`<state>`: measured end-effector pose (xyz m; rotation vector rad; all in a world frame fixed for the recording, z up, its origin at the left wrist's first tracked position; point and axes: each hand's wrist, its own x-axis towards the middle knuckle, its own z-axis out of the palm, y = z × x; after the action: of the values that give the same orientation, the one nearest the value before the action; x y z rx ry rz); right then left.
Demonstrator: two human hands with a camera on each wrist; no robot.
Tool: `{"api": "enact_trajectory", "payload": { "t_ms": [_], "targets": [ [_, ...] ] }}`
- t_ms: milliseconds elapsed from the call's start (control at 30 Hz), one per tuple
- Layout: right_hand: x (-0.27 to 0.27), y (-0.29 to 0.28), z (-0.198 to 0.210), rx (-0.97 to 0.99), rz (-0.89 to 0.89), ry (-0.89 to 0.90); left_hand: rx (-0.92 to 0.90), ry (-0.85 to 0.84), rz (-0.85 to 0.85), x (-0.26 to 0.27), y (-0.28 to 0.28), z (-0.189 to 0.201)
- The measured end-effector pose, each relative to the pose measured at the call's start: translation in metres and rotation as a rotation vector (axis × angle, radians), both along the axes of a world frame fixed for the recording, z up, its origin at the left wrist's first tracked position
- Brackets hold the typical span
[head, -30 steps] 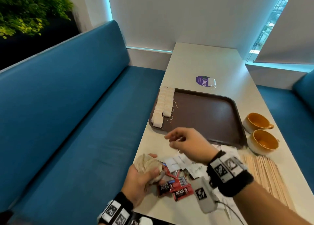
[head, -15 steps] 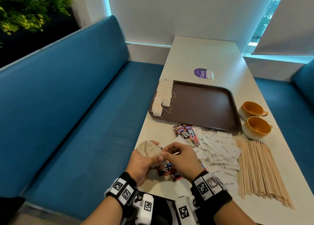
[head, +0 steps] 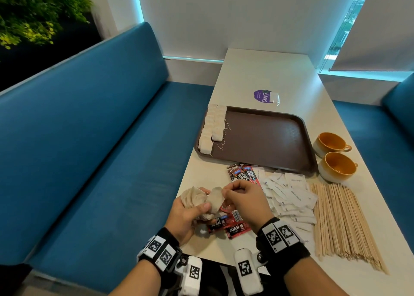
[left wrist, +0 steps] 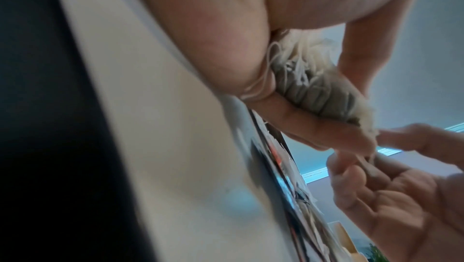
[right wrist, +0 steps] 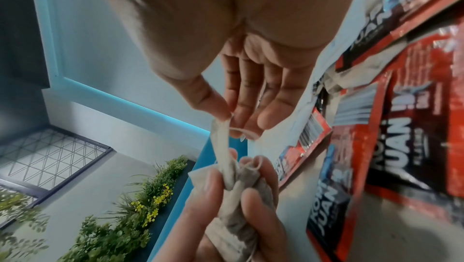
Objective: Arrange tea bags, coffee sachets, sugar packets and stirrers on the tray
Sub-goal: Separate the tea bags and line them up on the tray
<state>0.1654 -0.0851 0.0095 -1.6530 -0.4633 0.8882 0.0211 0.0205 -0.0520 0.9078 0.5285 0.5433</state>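
Note:
My left hand grips a bunch of beige tea bags just above the table's near left corner; the bunch fills its fist. My right hand pinches the top edge of one tea bag with thumb and forefinger, still partly in the bunch. On the brown tray two rows of tea bags lie along the left edge. Red coffee sachets lie under my hands, more sachets near the tray. White sugar packets and wooden stirrers lie to the right.
Two orange cups stand right of the tray. A purple sticker with a small packet lies beyond the tray. A blue bench runs along the table's left side, and the white table reaches the far wall.
My right hand came back from near the tray to the left hand and took hold of one tea bag, which now sticks partly out of the bunch.

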Motion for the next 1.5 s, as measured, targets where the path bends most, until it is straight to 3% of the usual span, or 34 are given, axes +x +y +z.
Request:
{"api": "enact_trajectory", "payload": {
  "t_ms": [233, 367, 500, 767, 900, 1100, 1267, 1500],
  "targets": [
    [-0.007, 0.001, -0.003, 0.120, -0.060, 0.056, -0.023, 0.049, 0.070, 0.003, -0.004, 0.002],
    [-0.007, 0.000, -0.009, 0.046, 0.038, -0.124, -0.036, 0.064, 0.070, 0.003, -0.005, 0.003],
    [-0.001, 0.006, -0.007, -0.003, 0.054, -0.163, -0.025, 0.051, 0.100, 0.004, -0.003, 0.002],
    [0.086, 0.073, 0.026, 0.010, -0.049, -0.303, -0.088, 0.007, 0.020, 0.001, 0.002, -0.004],
    [0.131, 0.123, 0.024, -0.037, -0.038, -0.415, -0.071, 0.051, 0.004, 0.001, 0.003, -0.006],
    [0.150, 0.169, 0.002, -0.243, 0.239, -0.428, -0.040, 0.024, -0.031, 0.000, 0.004, -0.005],
    [0.158, 0.191, -0.010, -0.325, 0.201, -0.557, -0.051, -0.004, -0.050, -0.001, 0.007, -0.008],
    [0.161, 0.200, -0.008, -0.401, 0.215, -0.599, -0.031, -0.014, -0.055, -0.001, 0.008, -0.011]
  ]
}}
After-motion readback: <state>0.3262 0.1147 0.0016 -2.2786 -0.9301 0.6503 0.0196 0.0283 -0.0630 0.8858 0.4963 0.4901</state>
